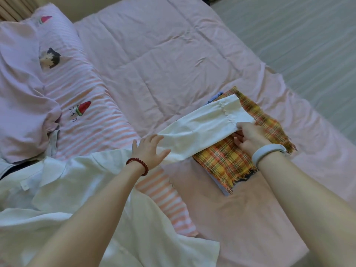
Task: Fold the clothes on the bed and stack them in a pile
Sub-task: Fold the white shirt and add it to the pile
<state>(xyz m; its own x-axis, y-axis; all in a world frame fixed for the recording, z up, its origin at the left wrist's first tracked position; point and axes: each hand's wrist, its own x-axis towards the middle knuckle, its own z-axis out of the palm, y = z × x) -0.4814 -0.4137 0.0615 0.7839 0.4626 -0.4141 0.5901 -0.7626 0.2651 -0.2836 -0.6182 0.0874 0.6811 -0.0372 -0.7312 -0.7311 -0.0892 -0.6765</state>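
Pinching the cuff end of a white long-sleeved cotton shirt (77, 189), right hand (248, 137) holds the sleeve stretched over a folded yellow-and-red plaid cloth (227, 160) topping the pile. Left hand (149, 151) lies flat on the sleeve, fingers spread, left of the plaid cloth. Shirt body cut off at frame edge. Blue garment under the plaid mostly hidden. Pink quilted bedspread (154, 54) beneath; striped pillow (81, 89) far left.

Pink bed (173, 54), white shirt (57, 199), plaid folded pile (227, 160), striped pillow (63, 60) lying on it
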